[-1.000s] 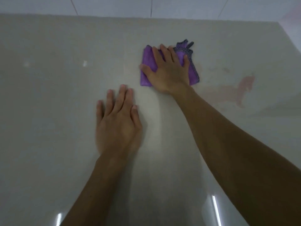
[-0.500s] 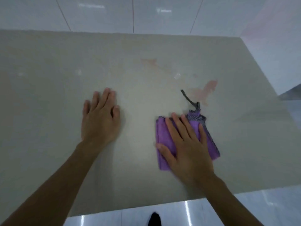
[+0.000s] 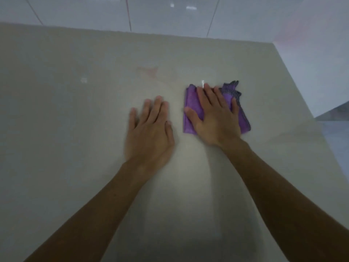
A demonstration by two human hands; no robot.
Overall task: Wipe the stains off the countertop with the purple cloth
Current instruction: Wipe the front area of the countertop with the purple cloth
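A folded purple cloth (image 3: pixel 190 103) with a grey patterned edge lies on the pale beige countertop (image 3: pixel 66 129), right of centre. My right hand (image 3: pixel 215 118) presses flat on top of it, fingers spread and pointing away from me. My left hand (image 3: pixel 151 129) rests flat on the bare surface just left of the cloth, holding nothing. A faint reddish stain (image 3: pixel 149 71) shows on the countertop beyond my left hand, up and left of the cloth. The part of the surface under the cloth is hidden.
White tiled wall (image 3: pixel 170 14) rises behind the countertop's back edge. The countertop's right edge (image 3: pixel 302 95) runs diagonally, with another pale wall and a lower floor area beyond it.
My right hand has slid the cloth away from me, from the front part of the countertop up over the pink stain on the right, which no longer shows. My left hand stays flat.
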